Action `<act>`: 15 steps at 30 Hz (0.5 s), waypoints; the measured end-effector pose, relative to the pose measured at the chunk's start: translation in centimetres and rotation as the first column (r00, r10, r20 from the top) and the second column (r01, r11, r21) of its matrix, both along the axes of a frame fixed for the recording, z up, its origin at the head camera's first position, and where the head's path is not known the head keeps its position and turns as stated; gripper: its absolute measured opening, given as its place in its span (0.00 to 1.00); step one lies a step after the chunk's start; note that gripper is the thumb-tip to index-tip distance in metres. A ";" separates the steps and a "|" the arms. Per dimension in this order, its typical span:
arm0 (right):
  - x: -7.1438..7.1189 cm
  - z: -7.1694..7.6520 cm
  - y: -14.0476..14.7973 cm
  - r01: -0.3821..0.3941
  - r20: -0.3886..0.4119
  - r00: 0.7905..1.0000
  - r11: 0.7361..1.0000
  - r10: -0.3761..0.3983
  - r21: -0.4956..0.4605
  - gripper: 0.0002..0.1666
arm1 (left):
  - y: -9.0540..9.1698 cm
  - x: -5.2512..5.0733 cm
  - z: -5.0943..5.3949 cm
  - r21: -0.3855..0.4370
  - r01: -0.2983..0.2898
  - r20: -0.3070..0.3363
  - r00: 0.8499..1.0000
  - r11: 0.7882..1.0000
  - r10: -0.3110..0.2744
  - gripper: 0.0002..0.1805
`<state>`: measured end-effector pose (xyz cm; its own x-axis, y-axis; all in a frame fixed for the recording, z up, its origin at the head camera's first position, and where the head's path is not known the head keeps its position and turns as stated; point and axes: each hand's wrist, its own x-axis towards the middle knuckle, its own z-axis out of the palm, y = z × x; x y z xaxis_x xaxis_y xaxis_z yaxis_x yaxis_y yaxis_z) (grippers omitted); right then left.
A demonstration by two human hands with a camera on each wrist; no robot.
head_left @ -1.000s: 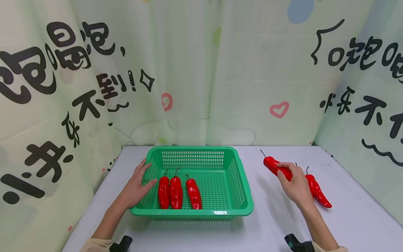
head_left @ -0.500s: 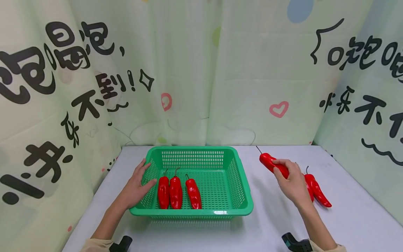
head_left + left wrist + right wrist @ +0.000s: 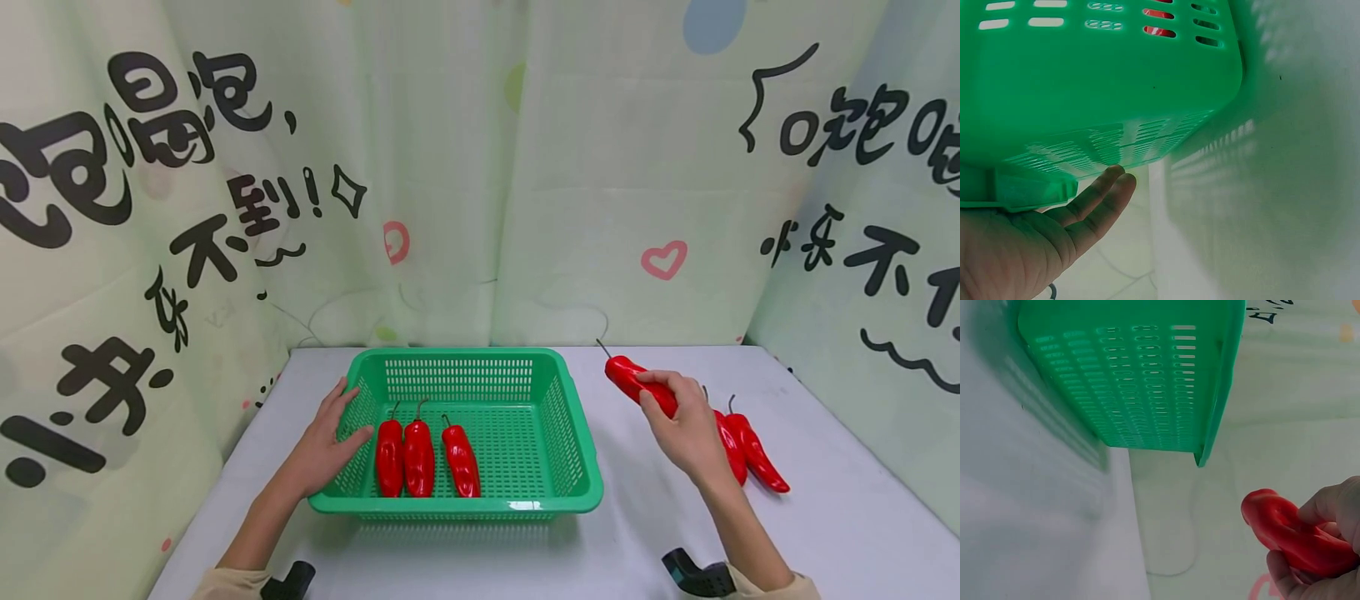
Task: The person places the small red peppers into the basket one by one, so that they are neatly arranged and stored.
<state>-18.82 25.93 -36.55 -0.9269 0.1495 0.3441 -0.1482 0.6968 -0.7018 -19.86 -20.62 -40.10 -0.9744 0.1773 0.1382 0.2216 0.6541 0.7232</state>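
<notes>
A red chili pepper point(image 3: 626, 375) with a thin dark stem is pinched between the thumb and fingers of my right hand point(image 3: 684, 425), raised to the right of the green basket point(image 3: 480, 507). The right wrist view shows the same pepper point(image 3: 1275, 525) with the thumb on one side and fingers on the other. At the basket's left rim rests my left hand point(image 3: 326, 450), its thumb over the edge and its fingers spread fairly straight; two fingers point(image 3: 1100, 209) lie along the outside. Inside the basket stand three red peppers point(image 3: 418, 458), side by side toward the left.
Two more red peppers point(image 3: 759, 454) lie on the white table point(image 3: 630, 533) right of my right hand, one partly hidden by it. A pale printed curtain point(image 3: 585, 208) encloses the back and sides of the table.
My right hand has moved left and slightly up with its pepper, toward the basket, uncovering more of the peppers on the table. The left hand and basket have stayed put.
</notes>
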 end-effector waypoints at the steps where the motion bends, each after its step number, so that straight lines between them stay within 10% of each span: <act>1: 0.0 0.0 -0.1 -0.005 -0.008 1.000 1.000 0.005 0.003 0.26 | 0.0 0.0 0.0 0.001 0.000 0.000 1.000 1.000 0.000 0.40; 15: -0.2 0.6 -1.6 -0.069 -0.054 0.996 0.998 0.069 0.005 0.27 | 0.0 0.0 0.0 0.003 0.002 -0.004 1.000 1.000 -0.002 0.40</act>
